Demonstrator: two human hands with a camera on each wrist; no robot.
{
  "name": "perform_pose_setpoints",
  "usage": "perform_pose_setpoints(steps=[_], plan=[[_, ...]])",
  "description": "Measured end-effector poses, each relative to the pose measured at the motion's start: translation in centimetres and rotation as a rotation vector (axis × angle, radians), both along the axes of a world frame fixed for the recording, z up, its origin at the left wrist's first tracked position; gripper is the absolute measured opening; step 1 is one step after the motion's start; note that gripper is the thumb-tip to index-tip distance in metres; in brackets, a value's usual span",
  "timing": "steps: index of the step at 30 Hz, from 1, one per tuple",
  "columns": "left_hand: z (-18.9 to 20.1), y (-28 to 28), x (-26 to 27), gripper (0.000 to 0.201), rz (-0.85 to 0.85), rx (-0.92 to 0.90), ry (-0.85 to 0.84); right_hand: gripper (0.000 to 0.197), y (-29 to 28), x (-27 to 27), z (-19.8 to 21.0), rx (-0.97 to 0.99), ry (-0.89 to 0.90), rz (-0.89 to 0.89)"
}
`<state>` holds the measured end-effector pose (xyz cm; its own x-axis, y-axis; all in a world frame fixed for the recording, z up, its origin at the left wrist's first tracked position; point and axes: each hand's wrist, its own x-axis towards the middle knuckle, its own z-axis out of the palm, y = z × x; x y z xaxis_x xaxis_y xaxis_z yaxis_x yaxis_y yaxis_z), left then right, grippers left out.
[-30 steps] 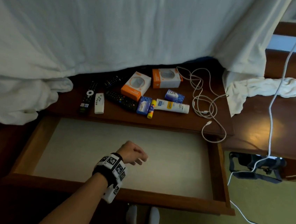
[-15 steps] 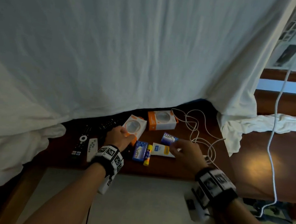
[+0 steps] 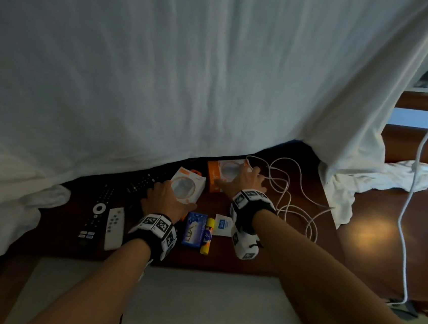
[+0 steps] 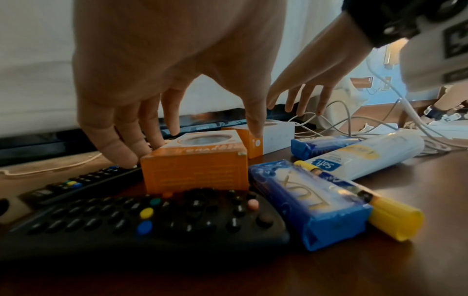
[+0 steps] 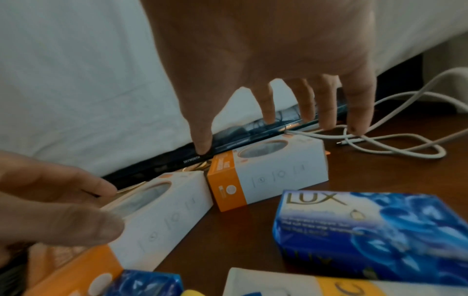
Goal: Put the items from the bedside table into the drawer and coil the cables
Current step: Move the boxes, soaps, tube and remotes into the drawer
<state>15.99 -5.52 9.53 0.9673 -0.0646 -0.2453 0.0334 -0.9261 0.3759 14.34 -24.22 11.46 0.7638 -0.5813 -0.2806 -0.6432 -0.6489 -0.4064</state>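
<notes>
Two orange-and-white boxes stand on the bedside table point(image 3: 277, 255). My left hand point(image 3: 169, 196) grips the near box point(image 3: 189, 185) point(image 4: 195, 172), fingers on its left side and thumb on its right; the box rests on the table. My right hand point(image 3: 245, 181) point(image 5: 278, 124) hovers open, fingers spread, over the far box point(image 3: 215, 177) point(image 5: 273, 172). Loose white cables point(image 3: 291, 196) point(image 5: 395, 148) lie to the right. Black remotes point(image 3: 96, 213) point(image 4: 142, 220), a white remote point(image 3: 115, 226), blue soap bars point(image 3: 194, 228) point(image 5: 375, 230), a white tube point(image 3: 223, 225) and a yellow-capped stick point(image 3: 207, 236) lie near the front.
The open drawer point(image 3: 192, 304) shows a pale bare bottom below the table's front edge. A white bedsheet point(image 3: 163, 77) hangs over the back of the table. A dark flat panel point(image 5: 177, 160) sits under it behind the boxes. A white cord point(image 3: 411, 209) hangs at the right.
Both hands moved forward from the drawer area onto the table. The left hand settled on the near box. The right hand went from the soap and tube to the far box.
</notes>
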Motion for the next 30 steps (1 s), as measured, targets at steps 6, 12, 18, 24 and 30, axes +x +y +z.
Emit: perform_pose_setpoints(steps=[6,12,18,24,30], plan=[[-1.1,0.2,0.1,0.087,0.035,-0.04,0.027,0.123,0.7,2.5,-0.9,0.0,0.115,-0.07],[-1.2,0.2,0.4,0.081,0.059,-0.098,-0.015,0.125,1.3,3.7,-1.6,-0.042,0.178,-0.09],[1.0,0.4,0.8,0.08,0.044,-0.033,-0.066,0.13,1.2,3.6,-0.4,-0.064,0.154,-0.068],[3.7,1.1,0.1,0.093,0.133,-0.001,-0.07,0.125,0.3,2.1,3.5,-0.062,0.1,-0.031],[7.4,2.0,-2.7,0.102,0.172,-0.043,-0.047,0.113,-1.4,-2.4,8.4,0.041,0.012,0.143]])
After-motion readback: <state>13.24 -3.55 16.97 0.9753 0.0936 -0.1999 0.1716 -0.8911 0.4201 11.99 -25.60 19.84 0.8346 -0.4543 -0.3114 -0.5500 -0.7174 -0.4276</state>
